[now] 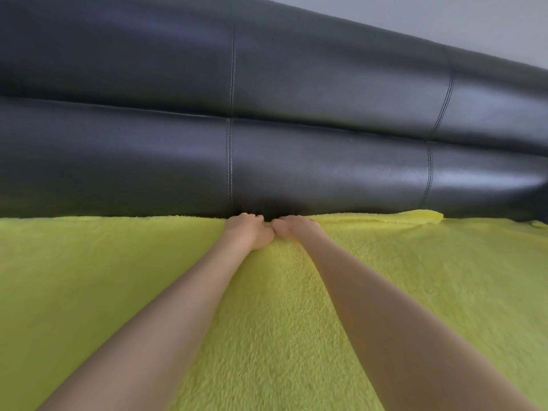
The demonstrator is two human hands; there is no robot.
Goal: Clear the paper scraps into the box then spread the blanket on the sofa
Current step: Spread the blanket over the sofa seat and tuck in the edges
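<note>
- The sofa [326, 161] backrest rises as a dark padded wall directly beyond both hands, blocking any reach farther forward.
- The blanket [430, 277] lies flat and open to either side of the arms.
- A folded ridge of blanket sits against the backrest, right of the right hand [292, 228].
- The left hand [247, 231] touches the right hand, leaving no gap between.

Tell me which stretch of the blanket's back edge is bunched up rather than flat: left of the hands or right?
The stretch right of the right hand: there the blanket forms a raised fold against the sofa backrest. Left of the left hand, the edge lies flat.
</note>
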